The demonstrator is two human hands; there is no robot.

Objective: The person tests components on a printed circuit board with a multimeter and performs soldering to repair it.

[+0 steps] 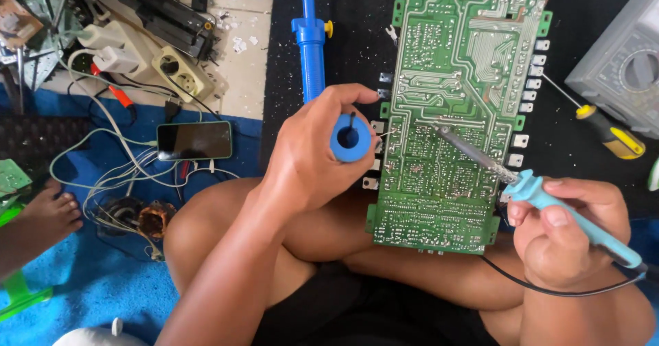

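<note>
Black mat (590, 160), blue carpet (103, 284), clutter.

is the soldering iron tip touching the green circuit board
Touching, as far as the head view shows: the soldering iron in the right hand lies with its tip flat against the green circuit board, with no gap visible.

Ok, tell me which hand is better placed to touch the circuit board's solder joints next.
Right hand: it holds the soldering iron, tip already on the green circuit board. The left hand holds the blue desoldering pump off the board's edge.
</note>
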